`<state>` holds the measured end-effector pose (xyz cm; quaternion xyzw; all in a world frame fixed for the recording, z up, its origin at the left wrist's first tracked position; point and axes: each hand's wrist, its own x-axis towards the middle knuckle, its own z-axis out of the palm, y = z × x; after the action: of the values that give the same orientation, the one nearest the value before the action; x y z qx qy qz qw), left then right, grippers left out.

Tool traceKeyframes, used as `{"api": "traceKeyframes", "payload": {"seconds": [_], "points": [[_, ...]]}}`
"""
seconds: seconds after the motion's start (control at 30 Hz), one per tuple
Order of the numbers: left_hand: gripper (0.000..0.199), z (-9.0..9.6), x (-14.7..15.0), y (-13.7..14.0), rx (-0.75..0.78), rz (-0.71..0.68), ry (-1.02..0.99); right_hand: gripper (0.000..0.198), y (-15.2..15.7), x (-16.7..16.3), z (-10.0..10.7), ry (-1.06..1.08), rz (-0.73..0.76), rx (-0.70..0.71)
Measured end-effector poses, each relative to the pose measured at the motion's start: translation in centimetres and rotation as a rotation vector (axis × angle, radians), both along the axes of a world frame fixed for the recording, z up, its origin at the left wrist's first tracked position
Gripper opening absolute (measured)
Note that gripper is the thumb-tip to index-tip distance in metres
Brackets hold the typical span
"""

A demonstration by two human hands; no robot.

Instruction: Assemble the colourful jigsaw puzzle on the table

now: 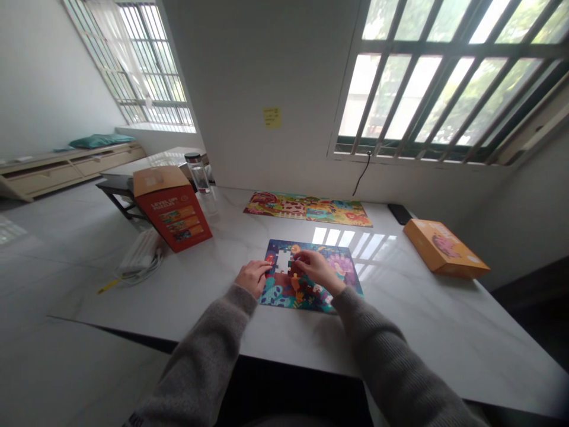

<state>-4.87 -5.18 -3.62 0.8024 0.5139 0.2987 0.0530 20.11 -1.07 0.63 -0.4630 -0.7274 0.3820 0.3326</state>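
A colourful jigsaw puzzle (306, 296) with an undersea picture lies flat on the white marble-look table (200, 308). Near its upper left is a gap (283, 261) where the white tabletop shows through. My left hand (254, 277) rests on the puzzle's left edge, fingers stretched out beside the gap. Over the gap's right side, my right hand (315, 268) pinches a small dark puzzle piece (292, 265) between thumb and fingers. The fingers partly cover that piece.
Behind lies a long assembled puzzle (311, 209). An open red puzzle box (178, 216), a glass bottle (199, 175) and a white power strip with cable (140, 252) stand at left. At right are an orange box (444, 248) and a black phone-like object (399, 214).
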Motion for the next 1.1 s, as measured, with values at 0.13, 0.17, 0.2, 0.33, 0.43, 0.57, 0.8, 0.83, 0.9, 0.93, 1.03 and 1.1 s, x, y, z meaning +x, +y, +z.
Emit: {"api": "traceKeyframes", "payload": {"seconds": [0.13, 0.17, 0.2, 0.33, 0.43, 0.57, 0.8, 0.83, 0.9, 0.93, 1.03, 1.1], "points": [[0.035, -0.1, 0.1, 0.0, -0.024, -0.015, 0.05, 0.017, 1.3, -1.2, -0.4, -0.094, -0.011, 0.083], [0.034, 0.0, 0.1, -0.1, -0.027, -0.015, 0.055, 0.017, 1.5, -1.4, -0.3, -0.117, -0.013, 0.093], [0.034, 0.1, 0.1, -0.2, -0.029, -0.014, 0.058, 0.018, 1.6, -1.7, -0.2, -0.142, -0.014, 0.101], [0.033, 0.4, 0.3, -0.3, -0.034, -0.002, 0.055, 0.021, 2.0, -2.9, 0.2, -0.235, -0.012, 0.136], [0.034, 0.4, 0.3, -0.3, -0.037, -0.001, 0.051, 0.021, 2.0, -3.7, 0.1, -0.263, -0.008, 0.153], [0.038, 0.4, 0.3, -0.3, -0.046, -0.003, 0.066, 0.02, 2.0, -4.2, -0.6, -0.316, -0.004, 0.194], [0.044, 0.8, 0.5, -0.6, -0.117, -0.01, 0.139, 0.02, 1.1, -3.6, -1.2, -0.383, 0.052, 0.314], [0.045, 0.9, 0.5, -0.7, -0.119, -0.008, 0.144, 0.02, 0.8, -3.3, -1.2, -0.407, 0.064, 0.358], [0.046, 0.8, 0.5, -0.7, -0.114, -0.009, 0.149, 0.024, 0.1, -2.6, -1.1, -0.475, 0.079, 0.431], [0.046, 0.8, 0.6, -0.7, -0.109, -0.009, 0.15, 0.029, -0.3, -2.3, -1.0, -0.511, 0.077, 0.45], [0.047, 0.5, 0.6, -0.6, -0.093, -0.016, 0.157, 0.039, -1.2, -1.5, -0.8, -0.601, 0.051, 0.437], [0.049, 0.4, 0.7, -0.6, -0.085, -0.032, 0.172, 0.033, -1.5, -1.3, -0.7, -0.626, 0.037, 0.415]]}}
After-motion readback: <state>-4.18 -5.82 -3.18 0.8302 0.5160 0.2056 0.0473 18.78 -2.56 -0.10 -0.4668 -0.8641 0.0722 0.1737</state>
